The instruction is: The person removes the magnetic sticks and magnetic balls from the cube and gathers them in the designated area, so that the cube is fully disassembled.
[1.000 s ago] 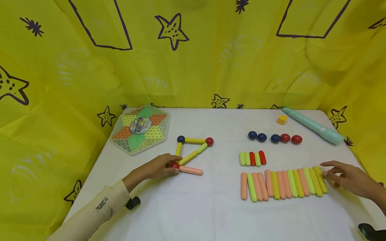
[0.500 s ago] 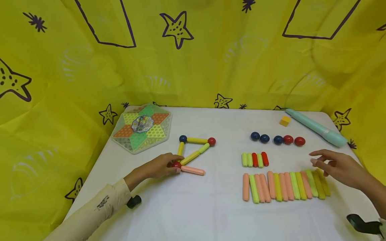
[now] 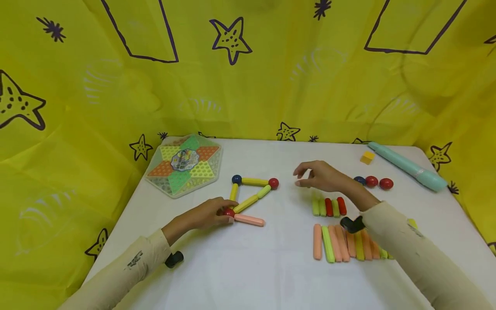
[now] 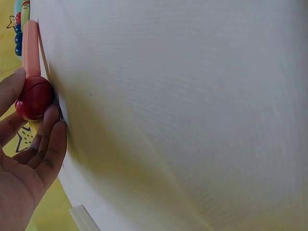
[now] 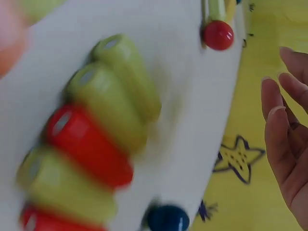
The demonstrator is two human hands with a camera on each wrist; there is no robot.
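My left hand (image 3: 209,213) holds a red ball (image 4: 34,100) between thumb and fingers, at the near corner of a shape made of magnetic sticks and balls. A pink stick (image 3: 249,220) runs right from that ball. Yellow sticks (image 3: 254,181) and a short light-green stick (image 3: 265,191) link it with a blue ball (image 3: 237,179) and another red ball (image 3: 273,183). My right hand (image 3: 323,175) hovers right of the shape, fingers loosely bent, with nothing between them. Below it lie short green and red sticks (image 5: 89,144).
A row of long pink, yellow and green sticks (image 3: 317,242) lies at front right, partly behind my right sleeve. Red balls (image 3: 385,184), a yellow cube (image 3: 367,157) and a teal tube (image 3: 407,165) are farther back. A hexagonal star-patterned board (image 3: 184,165) lies at back left.
My right hand has swept left from the end of the long stick row, over the short sticks, towards the shape. The left hand keeps its hold on the red ball.
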